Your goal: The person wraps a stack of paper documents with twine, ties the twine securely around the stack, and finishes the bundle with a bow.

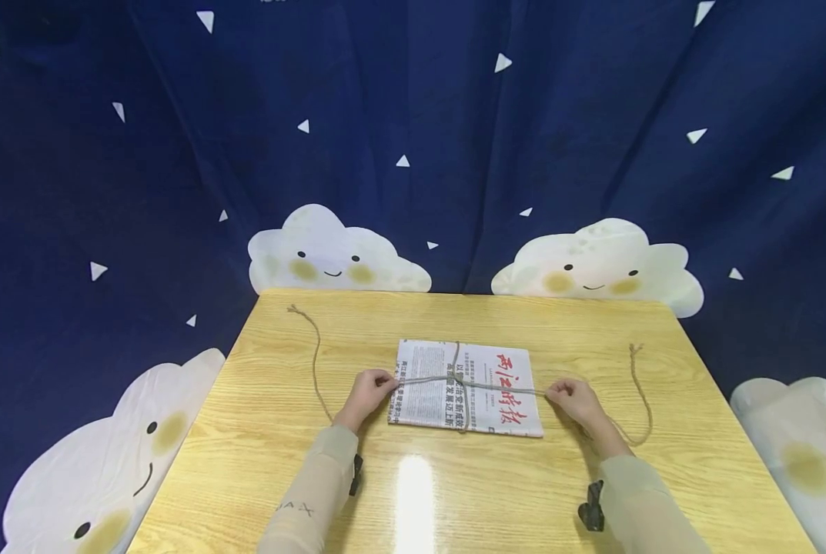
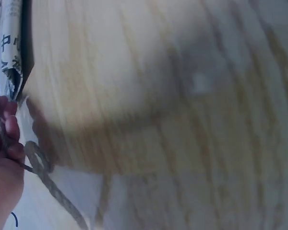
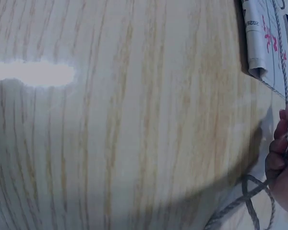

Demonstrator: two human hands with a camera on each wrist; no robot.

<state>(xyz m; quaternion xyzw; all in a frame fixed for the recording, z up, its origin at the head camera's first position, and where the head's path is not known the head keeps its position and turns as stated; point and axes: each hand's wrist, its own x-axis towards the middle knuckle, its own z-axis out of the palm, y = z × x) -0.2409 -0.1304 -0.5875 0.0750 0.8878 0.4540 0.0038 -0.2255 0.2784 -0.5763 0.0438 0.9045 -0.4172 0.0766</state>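
Observation:
A folded newspaper [image 1: 426, 404] with red and black print lies flat on the table. Grey-brown rope [image 1: 496, 386] crosses over it both ways, meeting near its middle. At the newspaper's left edge my left hand [image 1: 369, 392] pinches one length of the rope, and a loop of rope [image 2: 57, 191] trails below that hand in the left wrist view. Just off the right edge, my right hand [image 1: 579, 402] grips the opposite length; slack rope [image 3: 235, 203] hangs from it in the right wrist view. The rope between the hands looks nearly straight.
The wooden table [image 1: 489, 492] reaches back to a dark blue curtain [image 1: 413, 92] with white clouds and triangles. One loose rope end [image 1: 313, 331] lies at the back left, another [image 1: 644, 400] at the right. A dark band sits at each wrist.

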